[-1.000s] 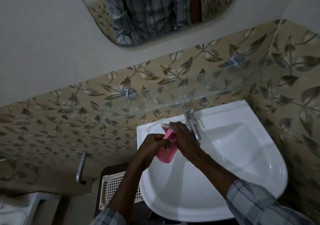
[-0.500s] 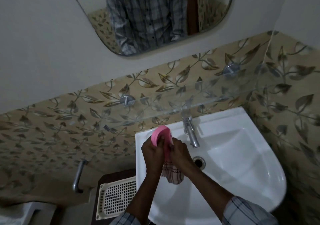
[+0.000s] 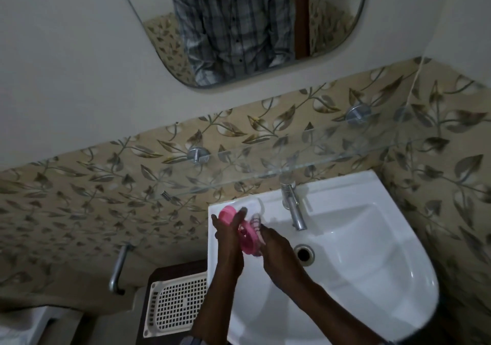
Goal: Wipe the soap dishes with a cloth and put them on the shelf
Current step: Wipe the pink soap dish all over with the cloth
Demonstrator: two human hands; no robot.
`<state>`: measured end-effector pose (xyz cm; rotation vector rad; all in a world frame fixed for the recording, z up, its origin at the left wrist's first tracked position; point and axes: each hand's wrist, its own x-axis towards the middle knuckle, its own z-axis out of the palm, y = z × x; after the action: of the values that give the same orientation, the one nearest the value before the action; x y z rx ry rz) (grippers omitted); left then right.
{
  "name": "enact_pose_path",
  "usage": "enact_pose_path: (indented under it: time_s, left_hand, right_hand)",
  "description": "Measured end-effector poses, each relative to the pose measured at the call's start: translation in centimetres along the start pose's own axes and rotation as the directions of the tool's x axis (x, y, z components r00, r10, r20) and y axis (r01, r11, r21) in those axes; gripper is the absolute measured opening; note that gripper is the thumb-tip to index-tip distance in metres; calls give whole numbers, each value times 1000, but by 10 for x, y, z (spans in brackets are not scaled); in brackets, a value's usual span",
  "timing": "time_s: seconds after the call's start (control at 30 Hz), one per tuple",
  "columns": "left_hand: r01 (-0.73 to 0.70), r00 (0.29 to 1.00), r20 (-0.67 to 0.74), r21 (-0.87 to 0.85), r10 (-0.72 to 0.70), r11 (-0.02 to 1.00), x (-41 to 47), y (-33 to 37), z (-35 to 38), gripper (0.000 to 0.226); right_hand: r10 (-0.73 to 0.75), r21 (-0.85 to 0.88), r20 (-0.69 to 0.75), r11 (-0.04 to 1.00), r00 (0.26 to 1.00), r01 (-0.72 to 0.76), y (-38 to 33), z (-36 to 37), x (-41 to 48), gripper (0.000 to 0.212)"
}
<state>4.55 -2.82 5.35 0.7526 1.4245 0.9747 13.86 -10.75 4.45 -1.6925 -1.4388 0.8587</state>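
Over the left side of the white sink (image 3: 372, 265) I hold a pink soap dish (image 3: 248, 238) on edge. My left hand (image 3: 228, 238) grips it from the left, fingers wrapped over its rim. My right hand (image 3: 276, 249) presses a checked cloth (image 3: 257, 224) against the dish's right face; only a small bunch of cloth shows above the fingers. A clear glass shelf (image 3: 332, 158) runs along the leaf-patterned tiles above the sink, held by round metal mounts (image 3: 198, 154).
A chrome tap (image 3: 293, 206) stands at the back of the sink, with the drain hole (image 3: 304, 254) to the right of my hands. A white perforated tray (image 3: 178, 305) lies left of the sink. A metal handle (image 3: 119, 267) is on the left wall. A mirror (image 3: 239, 26) hangs above.
The dish has turned in my hands, its round face now toward the right hand. The hanging cloth has bunched up against the dish. My view has shifted left and up.
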Motion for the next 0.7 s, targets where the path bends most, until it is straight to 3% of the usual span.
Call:
enact_pose_path:
  time_s: [0.07, 0.13, 0.2, 0.3, 0.37, 0.43, 0.47, 0.53, 0.6, 0.63, 0.7]
  left_hand:
    - [139, 987, 98, -87, -131, 986, 3, 5, -2, 69]
    - [293, 930, 282, -188, -234, 938, 7, 12, -8, 50]
    - [423, 857, 431, -273, -283, 864, 14, 14, -19, 58]
    - [457, 787, 556, -237, -266, 857, 12, 12, -23, 69]
    - [468, 754, 613, -249, -236, 848, 10, 10, -16, 65]
    - [488, 753, 612, -274, -241, 829, 11, 10, -9, 60]
    - [504, 759, 594, -278, -266, 818, 14, 11, -7, 66]
    - [546, 753, 573, -270, -323, 793, 21, 7, -13, 80]
    - [550, 750, 566, -244, -343, 799, 20, 3, -18, 78]
    - [539, 752, 565, -231, -339, 810, 19, 2, -19, 75]
    - [500, 774, 543, -210, -325, 840, 19, 2, -17, 70]
  right_hand:
    - [-26, 80, 68, 997, 997, 21, 3, -10, 3, 32]
    - [52, 76, -105, 996, 993, -45, 8, -16, 15, 33]
    - [162, 70, -289, 986, 943, -148, 8, -29, 25, 36]
    - [83, 167, -381, 986, 921, -20, -3, -47, 32, 36]
    - [-56, 122, -274, 988, 960, 92, -19, -45, 34, 27]
    - [-193, 14, -26, 981, 981, 193, -25, -27, 31, 32]
    - [-255, -62, 109, 963, 961, 263, -21, -22, 29, 38]
    - [-414, -150, 316, 867, 854, 475, -7, -28, 27, 48]
    - [-575, -189, 393, 713, 717, 675, 13, -43, 31, 56]
    - [-621, -228, 380, 655, 685, 720, 22, -46, 31, 59]
    - [-587, -301, 357, 664, 727, 684, 30, -42, 30, 56]
